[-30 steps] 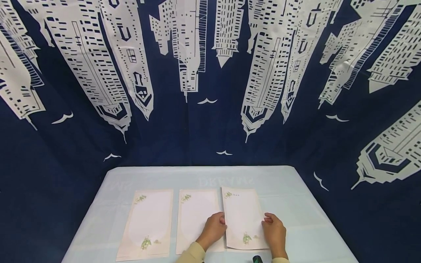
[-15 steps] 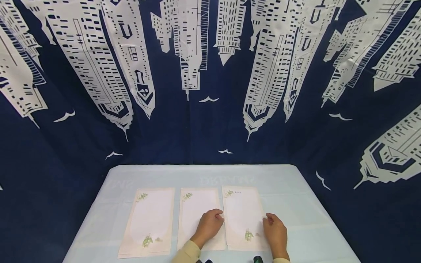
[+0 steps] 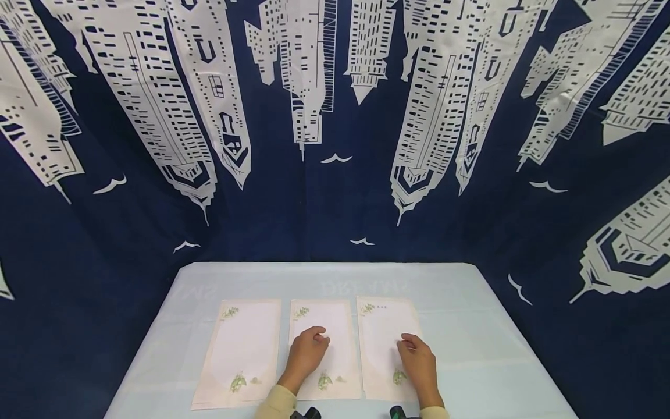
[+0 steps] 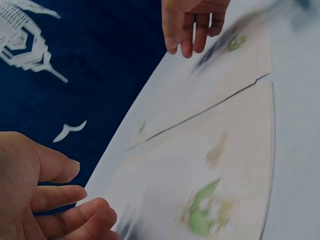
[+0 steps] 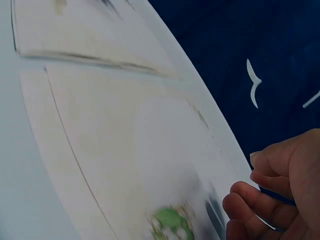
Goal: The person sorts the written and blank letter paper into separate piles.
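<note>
Three piles of pale pink stationery paper with green floral corners lie side by side: a left pile (image 3: pixel 246 343), a middle pile (image 3: pixel 342 343) and a right pile (image 3: pixel 378 346). My left hand (image 3: pixel 305 356) hovers above the middle pile, its fingers loosely bent with nothing in them. Over the right part of the right pile is my right hand (image 3: pixel 419 365), also holding nothing. In the left wrist view, my left hand (image 4: pixel 55 200) has its thumb and fingers apart. The right wrist view shows my right hand (image 5: pixel 280 192) with loosely curled fingers above the paper.
A pale tablecloth (image 3: pixel 487 349) covers the table. Behind hangs a navy cloth (image 3: pixel 298 209) printed with white buildings and birds. Dark camera parts on my left wrist (image 3: pixel 312 413) and right wrist (image 3: pixel 398 412) show at the bottom edge.
A second ago both hands held a sheet at the right pile's sides; it now lies flat there, let go. Both hands have since moved left, the left one over the middle pile.
</note>
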`<state>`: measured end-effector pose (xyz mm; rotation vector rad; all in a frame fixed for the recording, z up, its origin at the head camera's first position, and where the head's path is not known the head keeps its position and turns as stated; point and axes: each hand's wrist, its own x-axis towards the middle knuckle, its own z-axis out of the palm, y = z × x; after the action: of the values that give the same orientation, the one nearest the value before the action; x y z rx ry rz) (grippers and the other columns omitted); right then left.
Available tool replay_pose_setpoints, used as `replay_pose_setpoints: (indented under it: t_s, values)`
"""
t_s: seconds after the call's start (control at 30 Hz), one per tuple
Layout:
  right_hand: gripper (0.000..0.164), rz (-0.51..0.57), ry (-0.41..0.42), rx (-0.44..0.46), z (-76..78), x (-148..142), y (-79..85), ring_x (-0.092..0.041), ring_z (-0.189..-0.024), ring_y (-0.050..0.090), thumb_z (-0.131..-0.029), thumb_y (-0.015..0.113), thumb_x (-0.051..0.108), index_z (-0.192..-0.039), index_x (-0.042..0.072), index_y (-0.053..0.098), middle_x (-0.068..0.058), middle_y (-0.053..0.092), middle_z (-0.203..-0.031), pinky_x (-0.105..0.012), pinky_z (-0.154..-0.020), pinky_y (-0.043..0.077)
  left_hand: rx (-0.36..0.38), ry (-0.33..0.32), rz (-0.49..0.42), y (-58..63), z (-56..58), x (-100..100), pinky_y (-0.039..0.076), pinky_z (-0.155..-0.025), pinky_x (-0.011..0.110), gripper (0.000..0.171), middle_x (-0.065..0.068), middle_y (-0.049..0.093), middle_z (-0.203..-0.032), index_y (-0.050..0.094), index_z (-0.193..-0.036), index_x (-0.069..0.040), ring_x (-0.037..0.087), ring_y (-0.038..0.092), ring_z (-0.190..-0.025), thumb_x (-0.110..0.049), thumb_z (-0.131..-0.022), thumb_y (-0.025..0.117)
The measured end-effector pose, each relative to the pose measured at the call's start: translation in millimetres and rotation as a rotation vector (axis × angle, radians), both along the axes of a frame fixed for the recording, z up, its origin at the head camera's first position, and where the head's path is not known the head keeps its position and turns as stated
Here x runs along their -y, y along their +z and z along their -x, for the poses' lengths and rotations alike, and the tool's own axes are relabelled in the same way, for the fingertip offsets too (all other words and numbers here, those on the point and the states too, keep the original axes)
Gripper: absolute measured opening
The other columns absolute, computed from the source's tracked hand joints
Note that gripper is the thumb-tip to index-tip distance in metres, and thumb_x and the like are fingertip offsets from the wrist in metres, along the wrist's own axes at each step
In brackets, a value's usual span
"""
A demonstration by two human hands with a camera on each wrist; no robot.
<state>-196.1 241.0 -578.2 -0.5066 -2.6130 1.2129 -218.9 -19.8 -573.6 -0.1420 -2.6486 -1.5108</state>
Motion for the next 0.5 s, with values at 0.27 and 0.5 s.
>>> replay_pose_setpoints:
  t_s: [0.27,0.5]
  values:
    - [0.029,0.037,0.1,0.009,8.9,36,1.3,-0.033,-0.089,0.071,-0.093,0.066,0.011,-0.114,-0.008,0.068,-0.017,0.073,-0.097,-0.042,-0.074,0.059,0.007,0.143,0.083,0.4,-10.8,39,0.054,-0.07,0.046,0.029,0.01,0.072,-0.092,0.07,-0.114,0.004,0.027,0.067,-0.079,-0.011,-0.089,0.07]
    - [0.029,0.035,0.19,0.009,12.0,64,-0.2,-0.029,-0.087,0.071,-0.091,0.068,0.012,-0.114,-0.006,0.069,-0.013,0.073,-0.096,-0.043,-0.075,0.058,0.05,0.182,0.144,-4.8,-20.0,53,0.055,-0.073,0.05,0.035,0.018,0.071,-0.097,0.066,-0.118,0.009,0.035,0.069,-0.086,-0.011,-0.089,0.071]
